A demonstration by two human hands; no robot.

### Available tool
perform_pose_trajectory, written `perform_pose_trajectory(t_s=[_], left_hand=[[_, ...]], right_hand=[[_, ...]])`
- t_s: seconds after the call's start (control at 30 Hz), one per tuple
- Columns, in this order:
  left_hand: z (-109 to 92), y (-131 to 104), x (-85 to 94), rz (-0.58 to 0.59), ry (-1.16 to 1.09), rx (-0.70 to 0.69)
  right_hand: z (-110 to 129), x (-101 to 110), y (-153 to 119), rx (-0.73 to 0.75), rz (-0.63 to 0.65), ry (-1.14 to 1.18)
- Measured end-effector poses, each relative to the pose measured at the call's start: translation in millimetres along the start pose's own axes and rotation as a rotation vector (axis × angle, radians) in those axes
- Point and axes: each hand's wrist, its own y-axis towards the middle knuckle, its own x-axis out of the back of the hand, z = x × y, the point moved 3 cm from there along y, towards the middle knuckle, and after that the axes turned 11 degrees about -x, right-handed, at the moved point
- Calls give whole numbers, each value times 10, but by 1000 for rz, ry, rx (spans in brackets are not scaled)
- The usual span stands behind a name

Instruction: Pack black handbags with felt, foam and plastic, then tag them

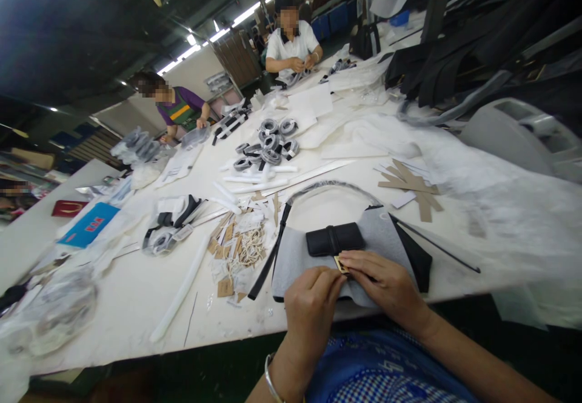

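A handbag lies in front of me at the table's near edge, its body covered by a grey sheet (293,254). Its curved handle (327,183) is wrapped in clear plastic, and a black strap (268,266) hangs down on the left. A black flap with a band (335,239) rests on the grey sheet. Below that band is a small gold clasp (340,264). My left hand (313,300) pinches at its lower edge with bent fingers. Across its right side, my right hand (386,279) has its fingers closed on the clasp. The fingertips partly hide it.
Tags and cords (248,245) are heaped left of the bag. Brown card strips (411,185) lie to the right. Rolled straps (271,142) are piled farther back. A blue packet (88,225) lies far left. Two people (293,45) work across the table (236,330).
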Motion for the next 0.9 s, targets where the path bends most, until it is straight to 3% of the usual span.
perform_pose_trajectory(t_s=[0.33, 0.6, 0.77, 0.9], left_hand=[[-92, 26, -20, 4, 142, -140], [-92, -1, -156, 56, 114, -61], [-233, -9, -221, 97, -97, -37], [-218, -55, 21, 103, -420, 131]], right_hand=[[15, 2, -9, 26, -8, -11], [12, 9, -40, 92, -3, -48], [-10, -8, -52, 89, 33, -44], [-1, -12, -29, 34, 5, -39]])
